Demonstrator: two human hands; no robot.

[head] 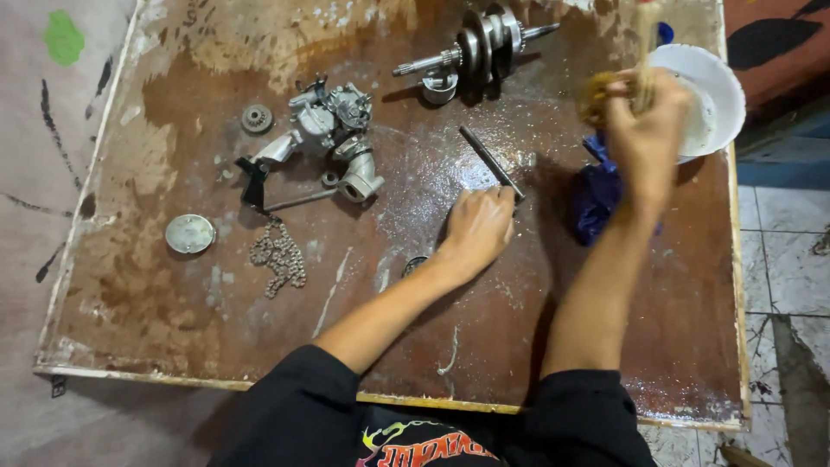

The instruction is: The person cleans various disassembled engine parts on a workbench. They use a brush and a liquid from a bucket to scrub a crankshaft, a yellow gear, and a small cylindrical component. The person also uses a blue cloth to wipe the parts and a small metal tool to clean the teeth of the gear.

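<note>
The thin dark metal rod (491,162) lies on the wet brown tabletop (173,329), its long axis slanting from upper left down to the left hand (477,227), which rests flat and open with fingertips touching its near end. The right hand (644,130), farther off, is closed around a wooden-handled brush (644,52) beside the white bowl (713,95).

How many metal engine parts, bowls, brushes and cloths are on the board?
Metal parts: 6 – crankshaft, carburetor assembly, small gear, round cap, chain, dark rod
White bowl: 1
Brush, in right hand: 1
Blue cloth: 1
Total: 9
</note>
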